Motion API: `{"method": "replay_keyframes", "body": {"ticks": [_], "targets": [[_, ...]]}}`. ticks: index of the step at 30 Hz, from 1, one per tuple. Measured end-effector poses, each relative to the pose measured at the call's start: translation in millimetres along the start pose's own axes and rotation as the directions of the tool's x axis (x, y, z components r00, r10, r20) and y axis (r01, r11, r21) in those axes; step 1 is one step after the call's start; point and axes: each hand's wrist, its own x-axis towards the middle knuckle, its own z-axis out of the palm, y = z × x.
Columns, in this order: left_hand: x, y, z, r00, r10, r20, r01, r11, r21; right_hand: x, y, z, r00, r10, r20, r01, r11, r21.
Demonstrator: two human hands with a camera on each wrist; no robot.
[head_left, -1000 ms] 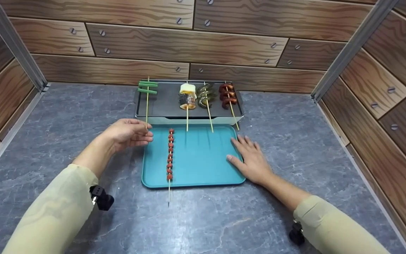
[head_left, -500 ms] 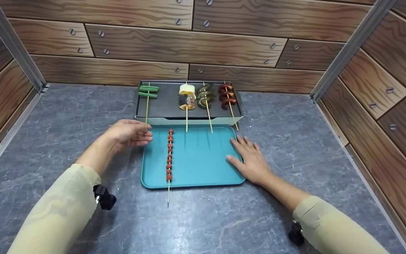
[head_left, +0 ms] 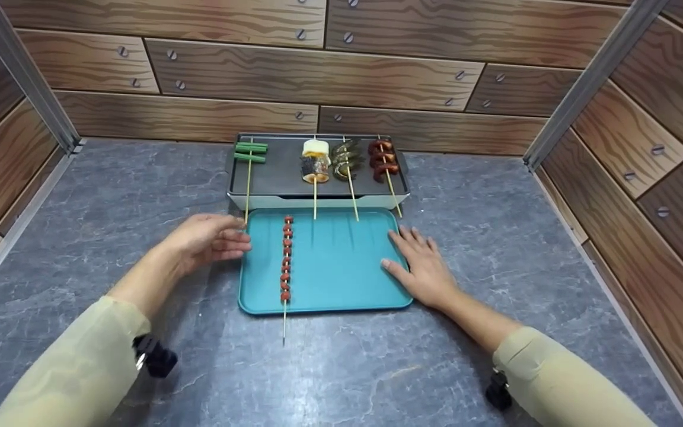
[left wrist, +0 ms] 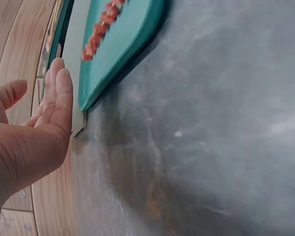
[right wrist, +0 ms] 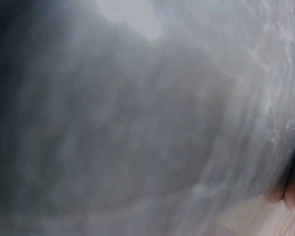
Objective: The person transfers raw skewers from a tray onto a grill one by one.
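My left hand (head_left: 211, 240) hovers by the tray's upper left corner, with thumb and fingers apart in the left wrist view. Its fingertips are right at the lower end of a skewer of green stalk pieces (head_left: 251, 153), which lies on the left of the dark griddle (head_left: 282, 172). A skewer of small red pieces (head_left: 286, 258) lies on the teal tray (head_left: 341, 267), its bare stick jutting over the front edge. Fingers spread, my right hand (head_left: 427, 270) rests flat at the tray's right edge. The right wrist view shows mostly blurred tabletop.
On the griddle also lie a skewer of thick pale and dark-banded pieces (head_left: 316, 161), a shrimp-like skewer (head_left: 346, 161) and a reddish-brown curled one (head_left: 383, 161). Their sticks overhang the front toward the tray. Wood-patterned walls (head_left: 318, 77) enclose the grey table (head_left: 472, 196).
The green skewer's food end came down onto the griddle. My left hand then let go of the stick and drew back slightly toward me. The right hand stayed put.
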Motion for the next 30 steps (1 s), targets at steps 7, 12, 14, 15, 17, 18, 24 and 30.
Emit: {"method": "replay_keyframes", "body": {"ticks": [7,12,14,15,17,18,24,30], "targets": [[-34.5,-17.3,16.7,0.997,0.0,0.074,0.0,1.0,0.004,0.8,1.3,-1.1,1.0,-0.001,-0.012,0.0,1.0,-0.014],[-59.4,-33.9,35.1,0.987,0.0,0.158,-0.004,1.0,0.027,1.4,1.5,-1.4,1.0,-0.003,-0.013,0.003,1.0,-0.017],[-67.6,-40.8,42.2,0.983,-0.014,0.186,0.007,0.999,0.04,1.3,1.4,-1.5,1.0,-0.004,-0.013,0.004,1.0,-0.014],[-71.2,-44.2,45.5,0.98,-0.023,0.196,0.014,0.999,0.048,1.3,1.3,-1.6,1.0,-0.005,-0.014,0.005,1.0,-0.014],[-77.2,-51.2,51.3,0.977,-0.043,0.21,0.031,0.998,0.062,1.4,1.0,-1.6,1.0,-0.006,-0.015,0.006,1.0,-0.013],[-79.6,-54.5,53.8,0.976,-0.053,0.213,0.04,0.997,0.068,1.4,0.8,-1.6,1.0,-0.006,-0.015,0.006,1.0,-0.012],[-88.3,-71.0,65.9,0.974,-0.107,0.198,0.091,0.992,0.085,0.7,-1.0,-1.9,1.0,-0.001,-0.002,0.001,1.0,-0.009],[-88.7,-79.6,74.8,0.971,-0.158,0.178,0.145,0.986,0.087,0.2,-1.8,-0.5,1.0,-0.003,-0.003,0.003,1.0,-0.005]]}}
